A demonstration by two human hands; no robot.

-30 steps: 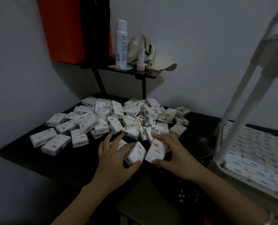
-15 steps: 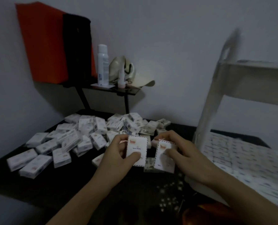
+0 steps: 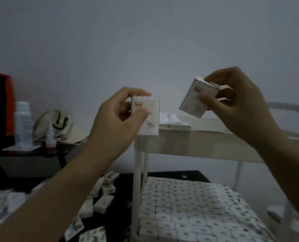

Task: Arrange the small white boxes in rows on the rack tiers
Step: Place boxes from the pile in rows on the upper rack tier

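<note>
5 o'clock, nearest: packed rows [image 3: 188, 212] of small white boxes fill the rack's lower tier edge to edge, with no gap visible. 7 o'clock: loose boxes [image 3: 103, 201] heaped on the black counter [image 3: 164, 173], just beside the white rack post [image 3: 138, 180].

Centre, raised: left hand [image 3: 117, 119], grip holding an upright box [image 3: 149, 117], thumb on the printed face, fingers behind, face to camera. 2 o'clock: right hand [image 3: 239, 105], grip pinching a tilted box [image 3: 196, 97] at its upper corner and face. What looks like a second box [image 3: 223, 93] sits behind it in the same fingers; blurred, not certain. Hands apart, their boxes not touching.

Beyond, 3 o'clock: upper tier [image 3: 215, 137], cream rim. A few flat boxes [image 3: 173, 121] lie at its 9 o'clock end; the rest of its floor is hidden by the rim.

Handling, judged: thin card cartons, light, stiff along the edges, faces likely to dent if squeezed, and the smooth print may slip. Best taken across the narrow sides, thumb opposite fingers, leaving the base free to land. The held boxes are probably bound for the upper tier, next to the flat boxes.

Far, 9 o'clock: dark shelf [image 3: 33, 151] with a white spray bottle [image 3: 23, 123], a pale cap [image 3: 54, 126] and a small tube [image 3: 50, 142]. Red-orange panel [image 3: 0, 102] at the edge.
</note>
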